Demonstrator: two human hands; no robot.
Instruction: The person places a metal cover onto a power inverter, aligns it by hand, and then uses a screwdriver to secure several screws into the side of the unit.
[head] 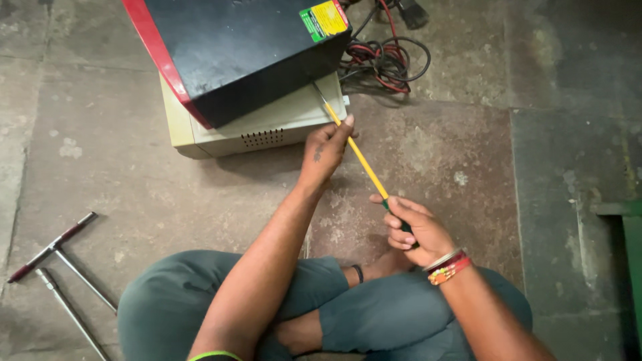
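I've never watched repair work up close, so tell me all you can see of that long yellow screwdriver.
The long yellow-shafted screwdriver runs diagonally, its thin metal tip at the lower edge of the black metal box, which rests on a cream vented case. The right hand grips its dark green handle; the left hand steadies the shaft with its fingers.

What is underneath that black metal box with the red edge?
The black metal box rests on a cream vented metal case; most of that case's top is covered.
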